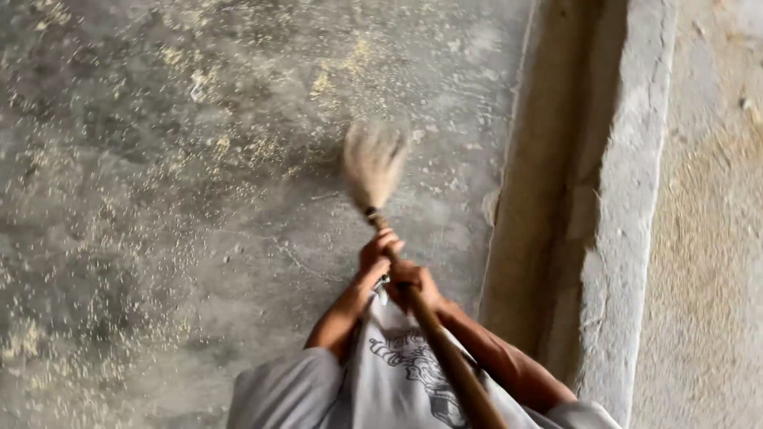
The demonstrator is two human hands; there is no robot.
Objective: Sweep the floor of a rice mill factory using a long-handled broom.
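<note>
Concrete floor [199,238] w/ scattered husks; broom [373,167] handle runs thru both fists, left hand [377,253] fwd, right hand [413,284] behind, fingers wrapped tight.

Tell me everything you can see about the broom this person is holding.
The long broom with a brown wooden handle runs from the lower edge of the picture, over the person's grey printed shirt, up to a fan of pale straw bristles, bound by a dark band at the neck. The bristles are blurred, over the grey concrete floor strewn with yellowish grains. Both hands grip the handle: left hand nearer the bristles, right hand just behind it.
</note>
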